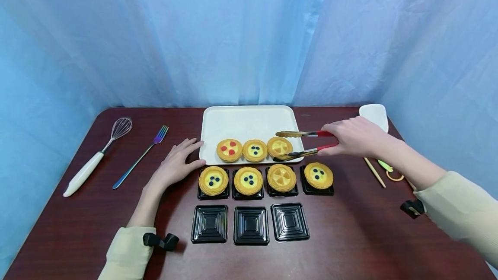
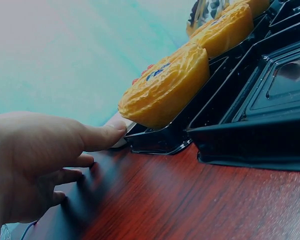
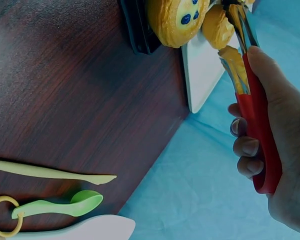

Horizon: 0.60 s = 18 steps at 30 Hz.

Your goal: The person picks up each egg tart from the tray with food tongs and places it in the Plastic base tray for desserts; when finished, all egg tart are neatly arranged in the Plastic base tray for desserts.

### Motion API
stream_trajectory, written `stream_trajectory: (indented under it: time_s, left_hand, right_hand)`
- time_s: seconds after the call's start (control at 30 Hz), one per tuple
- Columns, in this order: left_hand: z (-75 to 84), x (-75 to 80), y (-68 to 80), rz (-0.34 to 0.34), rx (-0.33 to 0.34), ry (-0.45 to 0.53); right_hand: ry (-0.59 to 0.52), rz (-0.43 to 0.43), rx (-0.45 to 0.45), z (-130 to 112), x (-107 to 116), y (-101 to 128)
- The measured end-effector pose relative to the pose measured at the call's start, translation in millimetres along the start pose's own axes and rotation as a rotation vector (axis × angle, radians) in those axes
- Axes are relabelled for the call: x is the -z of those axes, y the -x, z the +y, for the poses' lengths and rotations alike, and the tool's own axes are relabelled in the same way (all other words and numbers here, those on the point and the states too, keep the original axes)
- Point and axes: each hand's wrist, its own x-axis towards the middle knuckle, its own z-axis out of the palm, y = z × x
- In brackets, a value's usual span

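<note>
My right hand (image 1: 352, 135) grips a pair of tongs (image 1: 326, 133) by red handles. Their metal tips stand apart on either side of a tart (image 1: 281, 145) with wedge-shaped topping, at the right of the white tray (image 1: 249, 120). Left of it on the tray sit a blueberry-topped tart (image 1: 254, 150) and a red-topped tart (image 1: 229, 150). My left hand (image 1: 177, 163) rests at the tray's left edge with fingers spread; the left wrist view shows its thumb (image 2: 105, 136) beside a black holder (image 2: 160, 142) with a tart in it.
Several tarts (image 1: 213, 180) sit in square black holders before the tray. Three more black holders (image 1: 250, 225) lie nearer me. A whisk (image 1: 87, 170) and fork (image 1: 140, 159) lie left; a white spatula (image 1: 374, 116), a light stick (image 3: 50, 171) and a green spoon (image 3: 85, 202) lie right.
</note>
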Motion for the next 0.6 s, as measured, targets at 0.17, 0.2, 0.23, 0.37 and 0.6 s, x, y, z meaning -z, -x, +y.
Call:
stream_trajectory:
  time_s: [0.17, 0.2, 0.23, 0.37, 0.6]
  left_hand:
    - [0.6, 0.1, -0.5, 0.005, -0.001, -0.001]
    - [0.8, 0.1, -0.6, 0.006, -0.002, -0.001]
    - [0.9, -0.1, -0.7, 0.006, -0.003, -0.001]
    - [1.6, 0.0, -0.8, 0.004, -0.001, -0.002]
    - [2.3, 0.9, -0.8, 0.002, 0.004, -0.002]
  right_hand:
    - [0.002, 0.009, -0.004, -0.1, -3.1, -1.9]
    - [0.002, 0.008, -0.006, 0.1, -3.8, -2.1]
    - [0.000, 0.010, -0.005, 0.1, -4.4, -2.3]
    - [-0.001, 0.010, 0.001, 0.5, -5.0, -2.1]
    - [0.002, 0.021, 0.025, 0.8, -3.6, -1.5]
